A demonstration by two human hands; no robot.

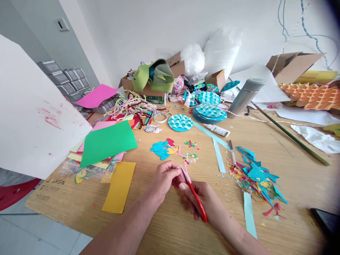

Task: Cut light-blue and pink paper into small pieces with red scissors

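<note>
At the centre of the surface (170, 226), the left hand (165, 177) pinches a small strip of pink paper (187, 171) between thumb and fingers. The right hand (209, 196), just beside it at 4 o'clock, grips red-handled scissors (196, 196), their blades pointing to 11 o'clock at the paper. From the hands, blue fish cutouts (160, 149) lie near at 11 o'clock, and small colored paper bits (191, 158) at 12. A yellow sheet (122, 186) sits at 9 o'clock, a green sheet (109, 142) at 10, and blue scraps (259, 172) at 3.
</note>
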